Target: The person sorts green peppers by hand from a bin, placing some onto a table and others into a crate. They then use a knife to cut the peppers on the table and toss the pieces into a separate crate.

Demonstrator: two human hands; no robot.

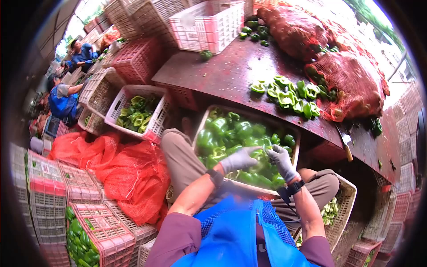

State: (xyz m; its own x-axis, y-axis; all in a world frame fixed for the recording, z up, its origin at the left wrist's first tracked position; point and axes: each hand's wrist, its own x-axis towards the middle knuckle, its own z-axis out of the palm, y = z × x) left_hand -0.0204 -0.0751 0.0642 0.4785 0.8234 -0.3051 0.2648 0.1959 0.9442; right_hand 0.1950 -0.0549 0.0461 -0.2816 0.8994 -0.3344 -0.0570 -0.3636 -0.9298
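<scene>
Both my hands wear pale grey gloves and are close together over a crate of green bell peppers (220,127) between my legs. My left hand (240,159) is curled on a green bell pepper (258,165), which is blurred. Just to the right, my right hand (282,159) has its fingers pinched together by that pepper; what lies between its fingertips is too small to make out. The crate (199,127) is white-rimmed and full of whole, glossy peppers, with some cut ones among them.
Cut pepper halves (287,95) lie on the dark red table (213,73) ahead. A wooden-handled knife (346,143) rests at its right edge, near red mesh sacks (351,84). Left are a crate of pepper pieces (135,89), red netting (129,173) and stacked crates (100,222). Two people (64,100) sit far left.
</scene>
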